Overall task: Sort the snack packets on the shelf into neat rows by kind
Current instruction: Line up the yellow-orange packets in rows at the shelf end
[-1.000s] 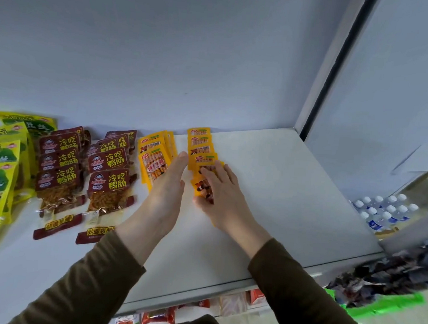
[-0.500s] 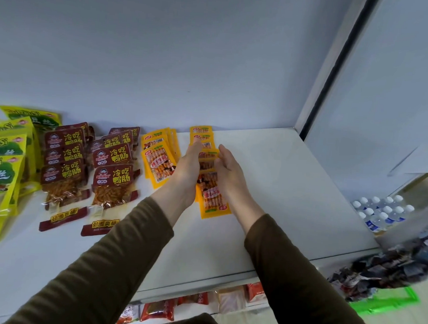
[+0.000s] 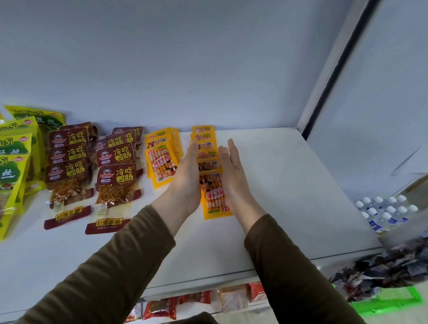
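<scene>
Yellow packets [image 3: 212, 186] lie in a row on the shelf [image 3: 293, 191] — left hand [image 3: 187, 177] and right hand [image 3: 234, 173], fingers straight, flank them. Probably light, slippery film — best squared by the side edges.

— Where are the person's arms?
— Both reach forward and upward from the bottom of the view, in dark olive-brown sleeves that end at the wrists. The forearms angle inward, so the hands come close together.

— How does the left hand [image 3: 187, 177] sit?
— It stands on its little-finger edge, fingers straight and together, pointing away from the body, its back toward the camera.

— And the right hand [image 3: 232, 173]?
— It mirrors the left, also on edge, fingers straight and close together, palm turned inward. The palms face each other across a narrow gap. Neither hand curls round anything.
</scene>
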